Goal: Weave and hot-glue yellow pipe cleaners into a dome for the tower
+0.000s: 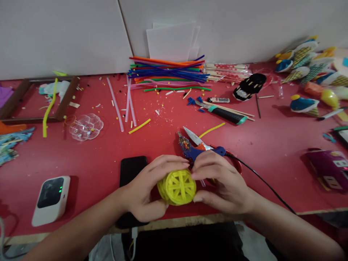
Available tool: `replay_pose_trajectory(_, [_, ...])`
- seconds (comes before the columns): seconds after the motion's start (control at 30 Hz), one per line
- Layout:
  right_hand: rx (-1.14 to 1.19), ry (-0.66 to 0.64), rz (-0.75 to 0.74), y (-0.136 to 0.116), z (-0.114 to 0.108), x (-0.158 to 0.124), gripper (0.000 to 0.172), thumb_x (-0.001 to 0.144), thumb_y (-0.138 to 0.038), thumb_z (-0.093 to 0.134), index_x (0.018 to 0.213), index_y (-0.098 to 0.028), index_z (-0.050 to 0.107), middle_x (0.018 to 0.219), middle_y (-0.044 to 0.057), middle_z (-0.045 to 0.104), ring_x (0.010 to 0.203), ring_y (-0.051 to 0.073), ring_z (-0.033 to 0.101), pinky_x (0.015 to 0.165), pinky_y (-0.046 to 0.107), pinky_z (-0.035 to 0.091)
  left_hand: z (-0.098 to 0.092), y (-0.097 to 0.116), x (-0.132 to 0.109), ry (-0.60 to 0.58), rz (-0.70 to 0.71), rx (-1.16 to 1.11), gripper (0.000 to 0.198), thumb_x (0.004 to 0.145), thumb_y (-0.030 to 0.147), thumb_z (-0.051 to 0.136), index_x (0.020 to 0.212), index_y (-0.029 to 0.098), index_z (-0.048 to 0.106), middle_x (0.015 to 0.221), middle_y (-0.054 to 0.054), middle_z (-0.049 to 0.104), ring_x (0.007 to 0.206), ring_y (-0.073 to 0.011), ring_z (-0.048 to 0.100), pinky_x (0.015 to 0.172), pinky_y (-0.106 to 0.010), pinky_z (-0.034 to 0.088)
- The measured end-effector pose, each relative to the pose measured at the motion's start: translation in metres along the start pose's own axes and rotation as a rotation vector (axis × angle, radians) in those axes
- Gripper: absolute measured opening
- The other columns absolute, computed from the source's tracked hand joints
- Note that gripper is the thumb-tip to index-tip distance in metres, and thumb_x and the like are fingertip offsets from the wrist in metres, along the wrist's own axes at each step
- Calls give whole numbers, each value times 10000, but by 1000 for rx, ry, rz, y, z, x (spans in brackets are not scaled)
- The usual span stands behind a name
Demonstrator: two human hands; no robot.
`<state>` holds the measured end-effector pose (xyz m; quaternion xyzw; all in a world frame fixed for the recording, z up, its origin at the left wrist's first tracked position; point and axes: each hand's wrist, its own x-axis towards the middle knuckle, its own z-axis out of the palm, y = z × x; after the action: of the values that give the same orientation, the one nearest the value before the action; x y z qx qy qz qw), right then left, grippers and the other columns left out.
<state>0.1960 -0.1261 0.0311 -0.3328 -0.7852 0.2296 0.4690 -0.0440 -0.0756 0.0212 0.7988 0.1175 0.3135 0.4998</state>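
Between my two hands, near the table's front edge, is a yellow round piece (181, 187) made of pipe-cleaner strips, its spoked face turned toward me. My left hand (152, 186) wraps round its left side, fingers over the top and thumb below. On the other side, my right hand (220, 181) grips the rim with fingertips and thumb. Just beyond the hands lie a blue glue gun (191, 150) and scissors (194, 136) with orange-red handles, partly hidden by my right hand. A black phone (133, 168) lies partly under my left hand.
Colourful pipe cleaners (168, 74) are piled at the wall. A box cutter (227, 114) lies beyond the scissors. A clear flower-shaped tray (85, 127) and a white device (51, 199) stand left. The glue gun's black cord (263, 177) runs right, near a purple power strip (328, 168).
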Motion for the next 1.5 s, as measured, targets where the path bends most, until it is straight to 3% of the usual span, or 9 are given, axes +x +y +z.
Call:
replay_pose_trajectory(0.17, [4, -91, 11, 2, 0, -2, 395, 998, -402, 626, 1294, -141, 622, 1169, 103, 660, 1138, 150, 632, 1024, 260, 540, 7, -4, -5, 44, -69, -236, 941, 658, 29, 605, 1511, 291, 307, 1454, -130, 505, 1317, -306, 577, 1046, -482, 551])
replay_pose_trajectory(0.3, [55, -112, 68, 5, 3, -4, 443, 989, -368, 649, 1372, -156, 589, 1259, 123, 690, 1201, 165, 638, 1053, 290, 537, 1, -10, -6, -45, -116, -194, 891, 707, 45, 610, 1498, 295, 285, 1481, -147, 450, 1384, -334, 520, 1082, -541, 522])
replay_pose_trajectory(0.47, [63, -79, 64, 8, 7, -4, 500, 952, -373, 698, 1409, -212, 575, 1220, 111, 726, 1141, 200, 674, 1010, 372, 572, -7, -14, -4, -139, -122, -56, 952, 799, 95, 597, 1579, 359, 120, 1624, -128, 315, 1558, -348, 288, 1219, -639, 349])
replay_pose_trajectory(0.57, [31, -42, 77, 7, 9, -5, 532, 912, -420, 740, 1380, -210, 601, 1118, 102, 735, 1041, 205, 689, 909, 363, 606, -6, -16, -2, -74, -119, -61, 897, 840, 171, 623, 1580, 349, 148, 1654, -120, 245, 1588, -339, 211, 1277, -633, 222])
replay_pose_trajectory(0.63, [2, -16, 95, 7, 10, -5, 530, 897, -434, 753, 1354, -203, 620, 1055, 90, 732, 959, 193, 690, 843, 341, 614, -4, -16, -2, 21, -106, -97, 795, 868, 294, 658, 1547, 315, 245, 1605, -130, 308, 1554, -345, 265, 1273, -618, 230])
replay_pose_trajectory(0.7, [-24, -1, 119, 6, 10, -6, 518, 889, -429, 761, 1333, -196, 633, 1033, 85, 733, 922, 183, 686, 815, 325, 613, -3, -14, -1, 88, -82, -79, 706, 859, 401, 700, 1473, 277, 372, 1491, -138, 421, 1450, -342, 393, 1227, -587, 324])
replay_pose_trajectory(0.83, [-69, 18, 130, 6, 10, -6, 518, 881, -414, 767, 1328, -189, 637, 1055, 96, 749, 906, 184, 680, 819, 331, 611, 0, -10, 0, 151, -72, 14, 592, 817, 411, 763, 1326, 237, 517, 1283, -117, 535, 1202, -286, 554, 1077, -486, 467])
replay_pose_trajectory(1.03, [-74, 69, 133, 6, 15, -5, 494, 850, -377, 769, 1303, -221, 648, 1025, 83, 751, 868, 200, 680, 783, 368, 610, 4, -6, 2, 172, -131, -18, 381, 894, 289, 677, 1247, 231, 547, 1208, -102, 580, 1119, -244, 598, 996, -415, 501])
replay_pose_trajectory(1.5, [-103, 89, 162, 5, 20, 0, 414, 754, -353, 758, 1125, -204, 652, 945, 58, 720, 811, 177, 664, 751, 329, 603, 2, -6, 3, 143, -53, 72, 332, 908, 258, 654, 1220, 231, 545, 1187, -100, 596, 1104, -227, 604, 950, -401, 523])
